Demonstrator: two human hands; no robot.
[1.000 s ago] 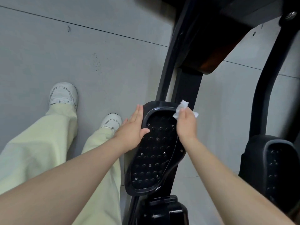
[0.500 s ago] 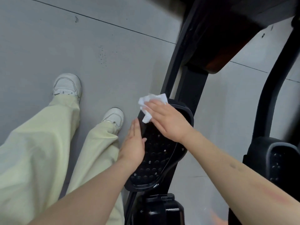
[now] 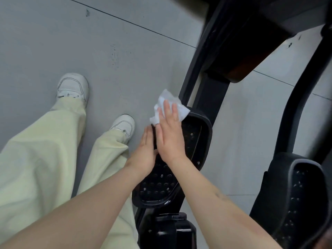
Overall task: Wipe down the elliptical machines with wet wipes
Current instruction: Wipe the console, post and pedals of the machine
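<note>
The black elliptical machine (image 3: 233,42) carries a studded foot pedal (image 3: 161,184) that probably swings freely. That would explain why the left hand (image 3: 143,151) lies with straight fingers flat against the pedal's outer rim, steadying it. The right hand (image 3: 168,139), fingers also straight, presses the white wet wipe (image 3: 181,110) onto the pedal's front rim, so the pressure spreads broadly.

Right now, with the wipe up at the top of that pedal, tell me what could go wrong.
1. The wipe is only pressed under the flat fingers of the right hand, and much of it overhangs the rim of the pedal; it may slip out or bunch up.
2. The left hand steadies the pedal's edge with straight fingers and no grip, so a hard push could swing the pedal.
3. The studded lower tread could get missed.
</note>
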